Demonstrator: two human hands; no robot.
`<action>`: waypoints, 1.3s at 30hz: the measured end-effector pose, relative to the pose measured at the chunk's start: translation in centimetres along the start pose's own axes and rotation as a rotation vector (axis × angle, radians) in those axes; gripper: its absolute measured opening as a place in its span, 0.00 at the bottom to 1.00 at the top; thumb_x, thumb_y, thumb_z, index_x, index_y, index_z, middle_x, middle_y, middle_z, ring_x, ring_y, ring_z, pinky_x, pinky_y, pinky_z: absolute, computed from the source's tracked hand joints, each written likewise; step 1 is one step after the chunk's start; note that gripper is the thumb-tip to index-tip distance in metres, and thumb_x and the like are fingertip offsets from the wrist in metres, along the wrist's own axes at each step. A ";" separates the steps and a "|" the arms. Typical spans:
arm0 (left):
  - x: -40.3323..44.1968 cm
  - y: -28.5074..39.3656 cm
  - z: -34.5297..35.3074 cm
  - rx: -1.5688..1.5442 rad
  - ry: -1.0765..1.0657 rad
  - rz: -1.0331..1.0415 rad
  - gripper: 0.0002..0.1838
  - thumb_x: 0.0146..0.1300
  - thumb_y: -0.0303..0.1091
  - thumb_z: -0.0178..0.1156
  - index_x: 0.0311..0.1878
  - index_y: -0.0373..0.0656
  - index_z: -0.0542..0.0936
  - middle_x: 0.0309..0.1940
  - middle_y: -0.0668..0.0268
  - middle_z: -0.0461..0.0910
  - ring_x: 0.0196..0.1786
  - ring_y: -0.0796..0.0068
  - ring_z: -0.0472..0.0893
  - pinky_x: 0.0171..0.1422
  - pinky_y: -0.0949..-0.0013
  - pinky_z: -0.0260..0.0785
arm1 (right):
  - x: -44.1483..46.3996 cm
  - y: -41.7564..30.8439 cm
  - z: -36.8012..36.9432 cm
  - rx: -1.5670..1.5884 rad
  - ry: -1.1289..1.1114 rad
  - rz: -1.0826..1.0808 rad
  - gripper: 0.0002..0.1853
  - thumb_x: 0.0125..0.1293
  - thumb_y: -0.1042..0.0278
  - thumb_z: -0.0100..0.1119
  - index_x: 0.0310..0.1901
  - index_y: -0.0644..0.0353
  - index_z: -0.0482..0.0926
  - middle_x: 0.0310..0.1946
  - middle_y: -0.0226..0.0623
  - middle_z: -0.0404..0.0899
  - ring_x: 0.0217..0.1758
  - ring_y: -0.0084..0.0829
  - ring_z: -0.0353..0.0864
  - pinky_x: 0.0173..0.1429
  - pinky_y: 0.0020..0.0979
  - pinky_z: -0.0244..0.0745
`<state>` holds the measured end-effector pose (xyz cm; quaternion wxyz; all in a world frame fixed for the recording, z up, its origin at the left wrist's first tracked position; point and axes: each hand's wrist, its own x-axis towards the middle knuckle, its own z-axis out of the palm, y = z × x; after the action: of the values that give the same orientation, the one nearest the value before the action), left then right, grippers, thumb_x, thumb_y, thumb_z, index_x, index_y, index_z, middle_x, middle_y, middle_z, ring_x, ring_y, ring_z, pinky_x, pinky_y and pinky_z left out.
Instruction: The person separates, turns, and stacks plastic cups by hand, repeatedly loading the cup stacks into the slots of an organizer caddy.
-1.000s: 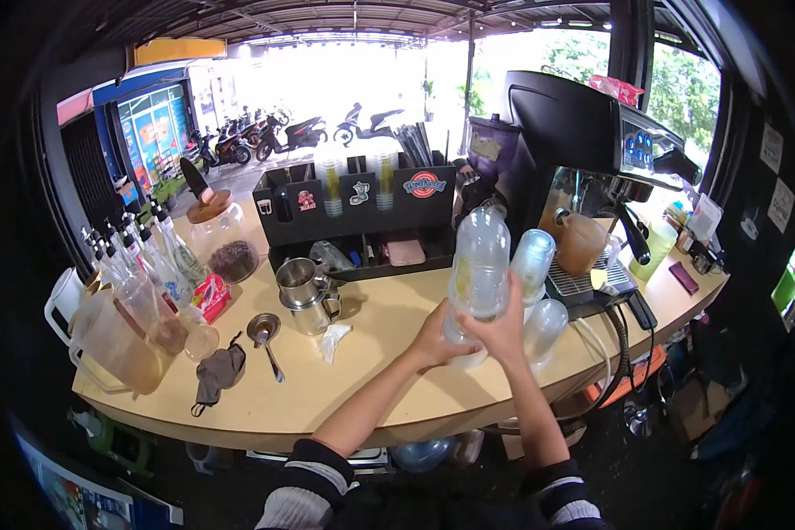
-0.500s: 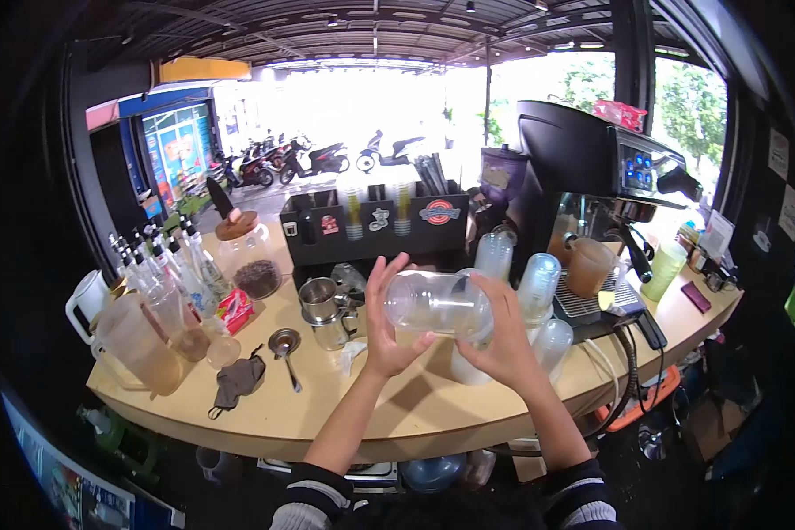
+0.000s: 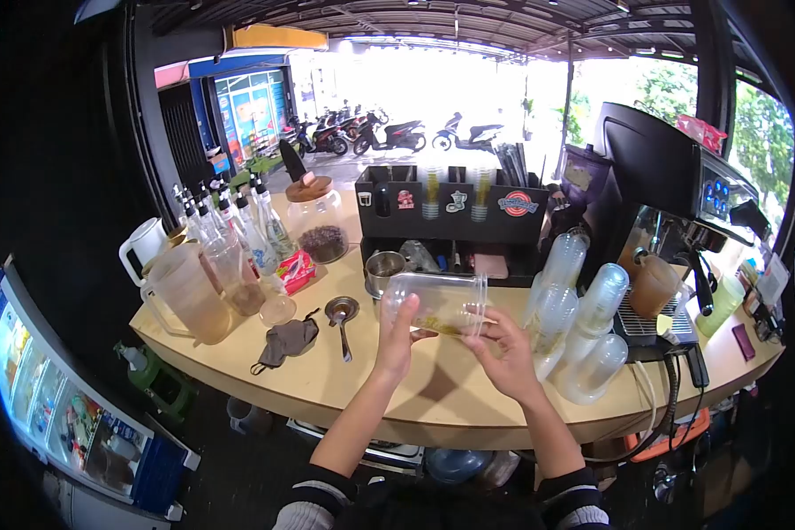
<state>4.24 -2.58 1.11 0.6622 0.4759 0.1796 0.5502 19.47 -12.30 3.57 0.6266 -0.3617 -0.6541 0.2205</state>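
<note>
A clear plastic cup lies sideways between my hands above the counter, with a yellowish print along its lower side. My left hand grips the closed end, thumb up on the near side. At the rim end, my right hand holds the cup with bent fingers. Right of that hand stand several stacks of clear cups, among them a tall stack and a bluish one. A metal cup is behind my left hand, partly hidden by the held cup.
On the wooden counter lie a metal strainer spoon and a dark face mask. A plastic pitcher, pump bottles and a jar of beans stand left. A black organizer is behind; an espresso machine stands right.
The view has swung left, so the counter appears farther right. The cup has turned in my hands, bringing its yellowish print into sight. My right fingers have shifted lower at the rim.
</note>
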 end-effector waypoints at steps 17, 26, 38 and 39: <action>-0.7 0.6 -1.3 0.123 -0.253 0.203 0.34 0.50 0.32 0.69 0.58 0.37 0.64 0.54 0.58 0.71 0.56 0.67 0.73 0.52 0.62 0.77 | 0.2 0.2 -0.5 0.241 0.097 0.212 0.17 0.68 0.69 0.51 0.54 0.71 0.72 0.37 0.43 0.81 0.38 0.32 0.84 0.44 0.28 0.80; -0.5 -0.5 -0.5 0.311 -0.215 0.266 0.33 0.52 0.35 0.67 0.59 0.36 0.63 0.51 0.60 0.70 0.52 0.71 0.74 0.49 0.66 0.77 | -0.7 0.4 -1.4 0.199 0.125 0.196 0.18 0.68 0.69 0.51 0.55 0.72 0.71 0.38 0.44 0.81 0.38 0.33 0.84 0.43 0.29 0.80; 7.4 5.5 0.4 0.585 -0.034 0.584 0.31 0.56 0.34 0.65 0.57 0.36 0.59 0.49 0.61 0.66 0.52 0.72 0.70 0.57 0.69 0.67 | 0.7 5.9 -0.4 -0.031 0.022 0.347 0.18 0.64 0.69 0.54 0.54 0.63 0.68 0.52 0.43 0.72 0.50 0.32 0.76 0.53 0.33 0.72; 9.1 6.5 0.6 0.595 -0.014 0.628 0.32 0.55 0.32 0.66 0.57 0.36 0.59 0.49 0.60 0.66 0.53 0.72 0.70 0.57 0.70 0.68 | 0.8 6.8 -0.1 -0.031 0.027 0.342 0.18 0.64 0.69 0.54 0.54 0.63 0.68 0.52 0.43 0.72 0.50 0.32 0.76 0.53 0.33 0.72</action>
<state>4.10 4.95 9.41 0.2977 0.6814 0.1727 0.6460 20.98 -7.32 -0.92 0.5831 -0.4804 -0.5778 0.3089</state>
